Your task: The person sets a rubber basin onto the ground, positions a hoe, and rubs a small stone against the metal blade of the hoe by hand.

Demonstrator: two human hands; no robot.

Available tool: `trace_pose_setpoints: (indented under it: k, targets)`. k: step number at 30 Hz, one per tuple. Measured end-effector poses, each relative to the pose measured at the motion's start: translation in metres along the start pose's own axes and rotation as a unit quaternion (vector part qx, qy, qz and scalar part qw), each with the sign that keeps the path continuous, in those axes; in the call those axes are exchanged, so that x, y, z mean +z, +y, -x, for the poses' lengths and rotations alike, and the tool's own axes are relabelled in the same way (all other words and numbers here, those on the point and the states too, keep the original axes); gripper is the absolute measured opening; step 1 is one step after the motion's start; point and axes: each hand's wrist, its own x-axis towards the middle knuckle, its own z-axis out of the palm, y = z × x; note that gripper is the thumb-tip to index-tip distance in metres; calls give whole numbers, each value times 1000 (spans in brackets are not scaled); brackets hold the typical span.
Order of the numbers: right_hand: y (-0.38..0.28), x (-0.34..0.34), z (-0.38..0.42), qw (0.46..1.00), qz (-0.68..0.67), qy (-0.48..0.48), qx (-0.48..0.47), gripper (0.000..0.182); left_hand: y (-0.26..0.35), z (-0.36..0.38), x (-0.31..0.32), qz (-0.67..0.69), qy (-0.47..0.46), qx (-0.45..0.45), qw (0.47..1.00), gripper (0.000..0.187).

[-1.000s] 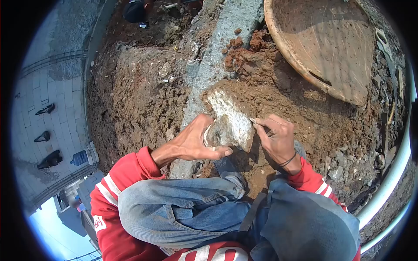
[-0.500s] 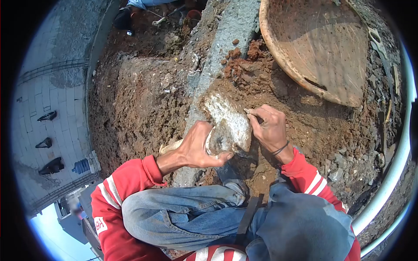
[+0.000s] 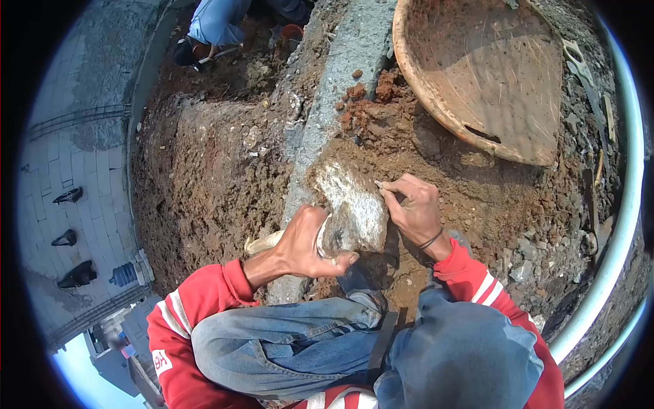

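Note:
My left hand is curled around the near left end of a chunky piece smeared with white and mud. Its thumb lies along the near edge, and a pale curved rim shows inside the grip. My right hand is closed in a pinch just right of the same piece. A small pale tip pokes out between the thumb and forefinger, too small to name. Behind my left wrist, a pale rounded object lies on the ground, partly hidden.
A large muddy basin lies at the upper right. A concrete strip runs through the soil. Beside the white pipe lies a handsaw. Another person in blue bends at the upper left. Dark shoes rest on the paving.
The view has shifted slightly, and more of the other person shows at the top. Both my hands keep nearly the same places around the white-smeared piece.

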Motion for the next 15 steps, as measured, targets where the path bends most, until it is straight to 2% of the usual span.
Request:
trace_pose_setpoints:
  k: [2,4,7,8,11,12,15]
  targets:
    - [3,5,-12,1000,-5,2,0,8,0,-2,-1,-32,39,23,998,52]
    - [3,5,-18,1000,-11,2,-1,7,0,-5,-1,-45,108,111,987,47]
    - [-2,4,-8,1000,6,-6,-21,6,-7,-6,-4,-36,51,78,995,48]
    - [1,4,-5,1000,14,-4,-19,6,-5,-4,-1,-45,96,116,988,49]
    - [3,8,-9,1000,19,10,-23,6,-11,-1,3,-60,101,108,987,48]
    - [2,7,-13,1000,12,6,-15,7,-4,-6,0,-19,86,78,993,48]
    - [26,14,-21,999,36,-7,2,7,3,-7,1,-2,103,109,989,48]
